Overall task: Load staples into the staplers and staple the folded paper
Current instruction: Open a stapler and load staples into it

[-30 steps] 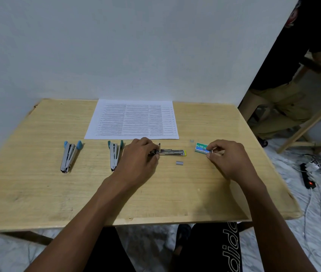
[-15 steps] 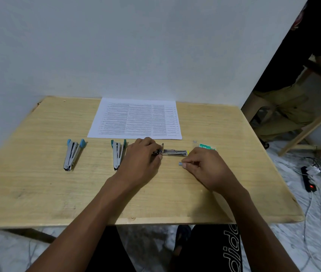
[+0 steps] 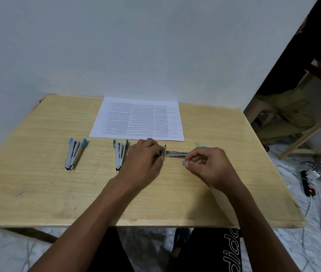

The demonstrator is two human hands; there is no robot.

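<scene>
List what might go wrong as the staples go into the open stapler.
The right hand pinches a tiny staple strip at its fingertips; it could slip or break apart. The left hand pins only one end of the open stapler, so it may shift when the strip is pushed in.

Staple box (image 3: 204, 147) mostly behind right hand (image 3: 212, 165)

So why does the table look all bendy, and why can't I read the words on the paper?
In the head view the wide-angle lens bows the table edges; the printed sheet lies far off, so its lines blur into grey streaks. Light is soft and even, with faint shadows under the left hand and right hand, and no glare.
</scene>
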